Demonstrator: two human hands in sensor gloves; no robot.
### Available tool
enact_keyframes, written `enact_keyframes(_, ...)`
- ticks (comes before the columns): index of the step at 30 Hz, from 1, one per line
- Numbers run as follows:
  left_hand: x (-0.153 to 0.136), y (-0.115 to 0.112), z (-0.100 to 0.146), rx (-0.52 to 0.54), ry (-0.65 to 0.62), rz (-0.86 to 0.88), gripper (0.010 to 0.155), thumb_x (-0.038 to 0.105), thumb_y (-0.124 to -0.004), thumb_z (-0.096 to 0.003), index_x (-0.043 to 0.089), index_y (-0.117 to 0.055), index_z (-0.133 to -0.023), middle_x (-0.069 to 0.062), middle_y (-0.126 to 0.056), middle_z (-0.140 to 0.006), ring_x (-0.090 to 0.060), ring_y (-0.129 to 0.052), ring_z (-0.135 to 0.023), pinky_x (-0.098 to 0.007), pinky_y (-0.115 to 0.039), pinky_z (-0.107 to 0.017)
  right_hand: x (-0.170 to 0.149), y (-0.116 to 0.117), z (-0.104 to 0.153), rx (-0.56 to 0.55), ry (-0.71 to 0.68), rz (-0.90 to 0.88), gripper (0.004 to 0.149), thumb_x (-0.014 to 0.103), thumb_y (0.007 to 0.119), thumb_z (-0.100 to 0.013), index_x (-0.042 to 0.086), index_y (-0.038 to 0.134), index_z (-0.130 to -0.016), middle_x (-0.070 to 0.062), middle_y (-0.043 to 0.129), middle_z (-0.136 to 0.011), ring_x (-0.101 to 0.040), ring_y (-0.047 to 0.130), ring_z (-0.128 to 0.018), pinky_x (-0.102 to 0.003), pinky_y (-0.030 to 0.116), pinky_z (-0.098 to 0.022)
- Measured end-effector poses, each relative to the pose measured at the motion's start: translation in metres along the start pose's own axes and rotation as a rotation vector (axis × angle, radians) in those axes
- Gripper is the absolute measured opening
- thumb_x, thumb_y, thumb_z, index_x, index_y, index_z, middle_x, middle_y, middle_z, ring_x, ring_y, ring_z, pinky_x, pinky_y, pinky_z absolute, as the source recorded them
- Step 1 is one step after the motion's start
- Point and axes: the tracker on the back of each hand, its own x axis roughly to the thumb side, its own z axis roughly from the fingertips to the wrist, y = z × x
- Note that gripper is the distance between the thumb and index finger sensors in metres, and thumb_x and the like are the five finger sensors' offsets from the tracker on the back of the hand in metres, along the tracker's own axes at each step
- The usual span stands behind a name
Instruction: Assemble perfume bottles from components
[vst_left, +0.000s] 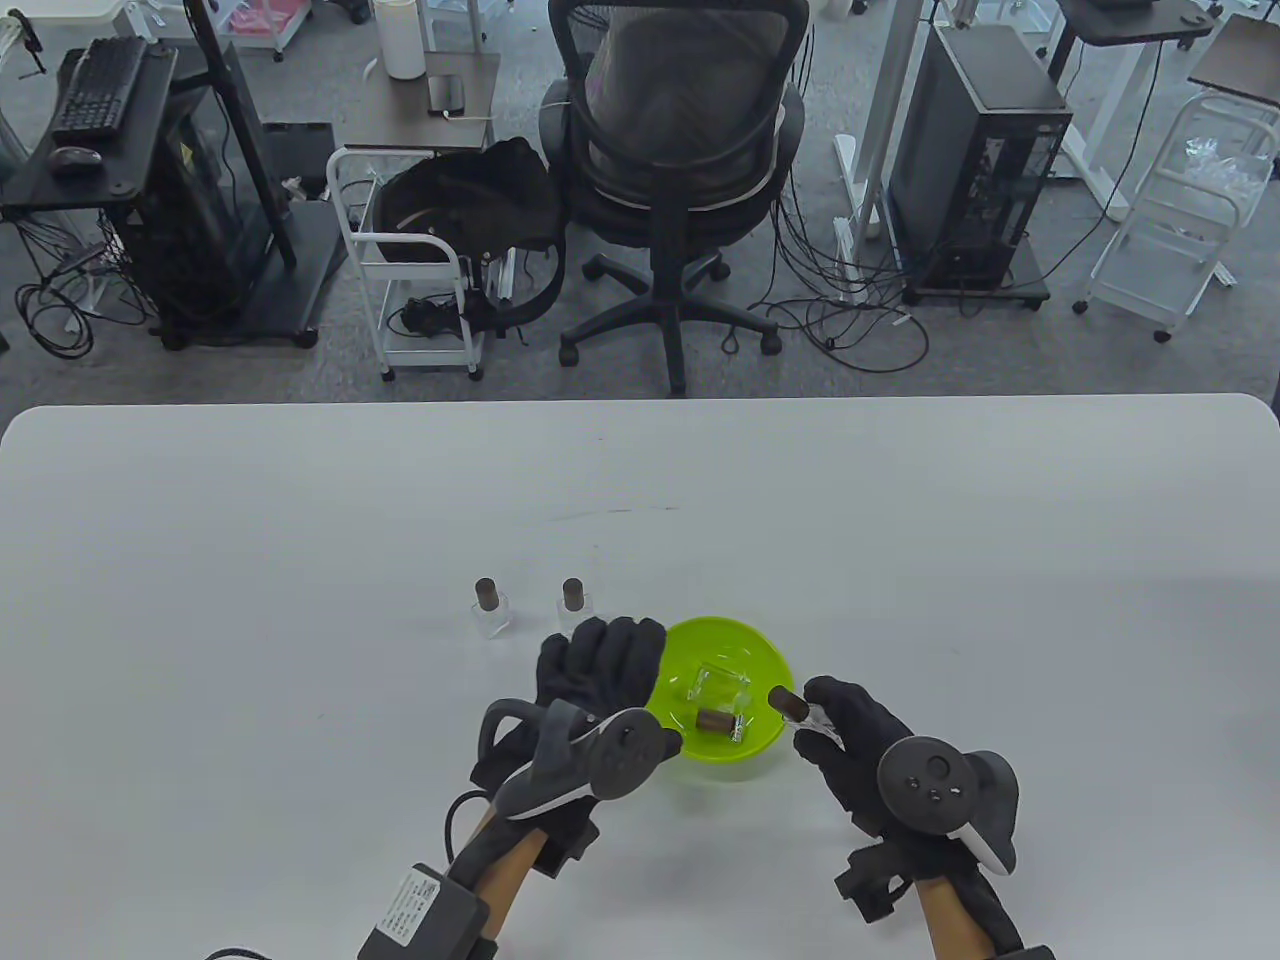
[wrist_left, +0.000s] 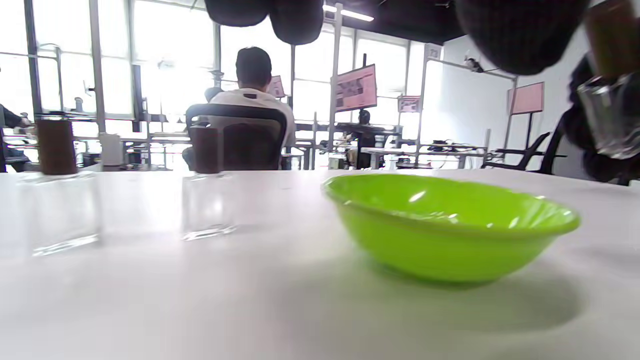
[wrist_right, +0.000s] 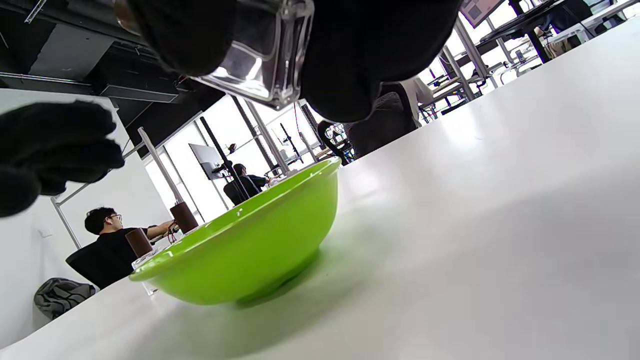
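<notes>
Right hand (vst_left: 850, 735) grip clamps a capped bottle (vst_left: 805, 712) beside the green bowl (vst_left: 768, 655); left hand (vst_left: 590, 665) grip hangs slack.

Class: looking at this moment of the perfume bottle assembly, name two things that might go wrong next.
1. The right hand holds a capped bottle tilted above the table; a loose grip might drop it.
2. The left hand hovers beside the green bowl; reaching in might tip it, spilling the loose cap and glass bottle.

Bowl (vst_left: 770, 655) glossy green plastic; bottles (vst_left: 492, 608) clear glass; table (vst_left: 300, 560) smooth matt white.
</notes>
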Motion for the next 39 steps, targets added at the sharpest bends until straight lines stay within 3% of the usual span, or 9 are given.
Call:
enact_keyframes(4,-0.033,-0.021,0.013,-0.066,0.116,-0.020,0.103,0.069,-0.067,-0.0436,0.016,-0.019,-0.119,-0.021,-0.035,-0.125,-0.053,-0.036,-0.114,-0.072,-0.031,-0.081,-0.003,-0.001,-0.001,-0.015,0.022,-0.021,0.049,0.043,0.070,-0.057,0.029,0.056,-0.102,-0.010,0.074,-0.104,-0.027,0.088,-0.090,-0.051,0.073,-0.071)
enact_keyframes(10,-0.054,-0.035,0.023,-0.096,0.186,0.010,0.103,0.070,-0.066,-0.0435,0.017,-0.018,-0.118,-0.021,-0.033,-0.125,-0.054,-0.034,-0.114,-0.073,-0.030,-0.081,-0.014,-0.003,-0.009,-0.027,0.111,-0.050,0.049,0.045,0.068,-0.057,0.035,0.056,-0.103,-0.008,0.071,-0.107,-0.029,0.083,-0.096,-0.056,0.066,-0.075)
enact_keyframes(17,-0.054,-0.032,0.025,-0.063,0.176,0.018,0.104,0.070,-0.066,-0.0434,0.017,-0.017,-0.118,-0.021,-0.032,-0.125,-0.054,-0.033,-0.114,-0.073,-0.029,-0.081,-0.034,-0.014,-0.050,-0.088,0.310,-0.001,0.048,0.049,0.067,-0.056,0.046,0.054,-0.102,-0.008,0.055,-0.111,-0.033,0.063,-0.101,-0.064,0.051,-0.080)
enact_keyframes(24,-0.059,-0.032,0.029,-0.058,0.186,0.035,0.104,0.070,-0.066,-0.0432,0.018,-0.018,-0.118,-0.021,-0.033,-0.125,-0.054,-0.033,-0.114,-0.073,-0.029,-0.081,-0.057,-0.006,-0.092,-0.042,0.506,0.114,0.049,0.051,0.067,-0.058,0.046,0.050,-0.104,0.003,0.062,-0.109,-0.026,0.069,-0.098,-0.064,0.051,-0.080)
enact_keyframes(39,-0.064,-0.031,0.032,-0.067,0.207,0.061,0.104,0.070,-0.066,-0.0430,0.018,-0.018,-0.118,-0.020,-0.034,-0.125,-0.053,-0.034,-0.114,-0.073,-0.030,-0.081,-0.075,0.030,-0.120,0.049,0.655,0.290,0.051,0.050,0.071,-0.058,0.043,0.053,-0.106,0.006,0.077,-0.107,-0.024,0.077,-0.096,-0.065,0.056,-0.077)
